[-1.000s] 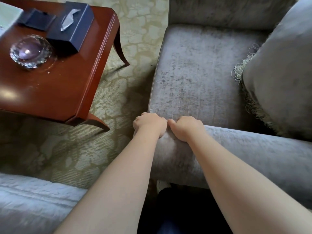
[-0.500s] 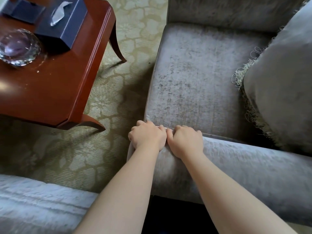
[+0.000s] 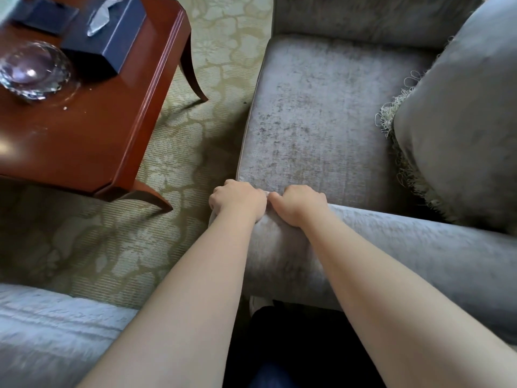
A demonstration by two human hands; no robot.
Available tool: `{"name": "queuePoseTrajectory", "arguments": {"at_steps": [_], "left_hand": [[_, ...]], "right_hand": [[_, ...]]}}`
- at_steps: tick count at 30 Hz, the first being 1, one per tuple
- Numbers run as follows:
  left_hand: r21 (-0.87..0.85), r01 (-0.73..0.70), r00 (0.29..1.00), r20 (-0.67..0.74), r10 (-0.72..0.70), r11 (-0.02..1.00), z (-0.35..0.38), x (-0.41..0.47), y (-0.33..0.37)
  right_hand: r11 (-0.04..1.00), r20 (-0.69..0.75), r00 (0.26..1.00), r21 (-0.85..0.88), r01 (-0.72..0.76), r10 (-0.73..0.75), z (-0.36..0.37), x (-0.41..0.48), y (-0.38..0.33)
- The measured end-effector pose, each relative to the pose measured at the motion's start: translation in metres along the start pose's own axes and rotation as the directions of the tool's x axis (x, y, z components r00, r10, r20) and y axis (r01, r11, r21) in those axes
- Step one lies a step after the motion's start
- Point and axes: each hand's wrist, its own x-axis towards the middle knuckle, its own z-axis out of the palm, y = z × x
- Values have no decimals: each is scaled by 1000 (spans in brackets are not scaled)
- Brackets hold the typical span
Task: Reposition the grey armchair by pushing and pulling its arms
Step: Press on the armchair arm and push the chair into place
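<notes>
So the left hand (image 3: 237,200) and right hand (image 3: 299,204) sat side by side, both curled over the arm (image 3: 405,247) of the grey armchair (image 3: 321,121) right under them. Best bet was pulling evenly, minding the table (image 3: 84,141) out past the left hand.

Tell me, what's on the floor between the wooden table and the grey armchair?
Only patterned carpet separates the table from the armchair. Nothing sits on that strip, as the head view shows.
</notes>
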Motion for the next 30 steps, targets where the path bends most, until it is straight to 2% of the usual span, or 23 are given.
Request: {"name": "queuePoseTrajectory", "arguments": {"at_steps": [7, 13, 21, 24, 28, 30], "left_hand": [[34, -36, 998, -45, 38, 999, 3, -12, -2], [36, -26, 1000, -5, 27, 999, 14, -28, -6], [2, 21, 998, -66, -21, 1000, 17, -26, -3], [12, 34, 996, -89, -33, 999, 19, -25, -1], [70, 32, 999, -37, -29, 997, 17, -23, -2], [160, 3, 999, 46, -10, 987, 13, -21, 1]], "right_hand": [[999, 56, 998, -36, -9, 11, -1, -10, 0], [999, 95, 995, -49, -6, 11, 5, -27, 4], [1000, -98, 995, 9, -14, 15, 11, -29, 4], [1000, -86, 996, 24, -14, 16, 12, -28, 5], [995, -11, 998, 72, 69, -68, 7, -28, 13], [988, -7, 992, 82, 129, -129, 1, -32, 31]]}}
